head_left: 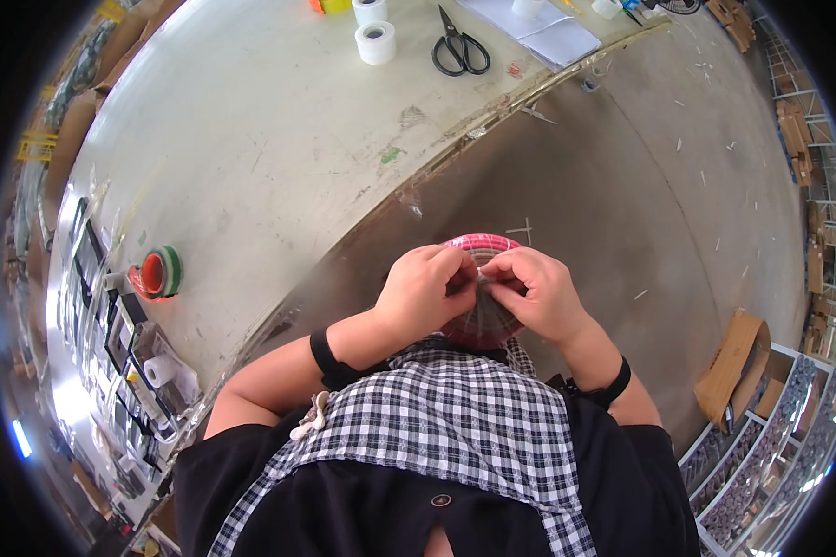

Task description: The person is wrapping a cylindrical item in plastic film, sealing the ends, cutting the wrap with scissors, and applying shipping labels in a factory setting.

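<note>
Close in front of my body, both hands meet with the fingertips pinched together. My left hand [424, 291] and my right hand [546, 293] are closed around a tiny whitish bit between them, too small to name. Right behind and below them is a round, coil-like thing [485, 325] with a pink-red rim and grey-brown lines running across its face. My fingers cover its middle, and I cannot tell whether they touch it.
A pale worktable [279, 139] runs along the left and far side. On it are black-handled scissors [458, 51], white tape rolls [375, 43], papers [548, 32] and a green-and-red tape roll [161, 273]. To the right stand a cardboard box [734, 367] and a shelf rack [771, 455].
</note>
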`<state>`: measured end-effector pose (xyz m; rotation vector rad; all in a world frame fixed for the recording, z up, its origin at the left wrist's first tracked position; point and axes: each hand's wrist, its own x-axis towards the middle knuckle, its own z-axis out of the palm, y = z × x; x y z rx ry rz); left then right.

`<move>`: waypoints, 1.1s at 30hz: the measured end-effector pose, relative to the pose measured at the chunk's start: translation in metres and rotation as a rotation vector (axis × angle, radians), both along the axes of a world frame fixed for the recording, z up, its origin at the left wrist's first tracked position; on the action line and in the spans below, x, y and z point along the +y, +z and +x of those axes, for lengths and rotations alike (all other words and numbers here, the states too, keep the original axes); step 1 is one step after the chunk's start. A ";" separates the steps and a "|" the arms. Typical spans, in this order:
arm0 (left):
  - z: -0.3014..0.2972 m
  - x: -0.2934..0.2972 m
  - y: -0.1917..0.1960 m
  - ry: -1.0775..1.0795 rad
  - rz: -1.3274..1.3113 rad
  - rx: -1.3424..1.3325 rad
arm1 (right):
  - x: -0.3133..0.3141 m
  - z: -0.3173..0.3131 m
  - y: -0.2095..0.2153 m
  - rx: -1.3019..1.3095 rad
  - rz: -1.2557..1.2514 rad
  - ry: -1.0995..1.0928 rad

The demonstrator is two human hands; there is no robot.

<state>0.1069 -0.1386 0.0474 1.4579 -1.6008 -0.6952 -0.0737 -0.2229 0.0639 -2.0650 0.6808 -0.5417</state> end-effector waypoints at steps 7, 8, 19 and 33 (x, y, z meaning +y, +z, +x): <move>0.003 -0.002 0.000 -0.011 0.065 0.061 | 0.012 0.012 -0.005 0.003 -0.105 -0.113; 0.002 -0.001 0.000 -0.008 0.066 0.062 | 0.014 0.013 -0.006 0.004 -0.104 -0.110; 0.017 -0.001 0.012 -0.026 0.286 0.294 | 0.023 0.015 -0.009 0.000 -0.118 -0.152; 0.022 -0.013 0.009 -0.327 0.113 -0.206 | 0.024 0.011 0.005 -0.060 -0.044 -0.034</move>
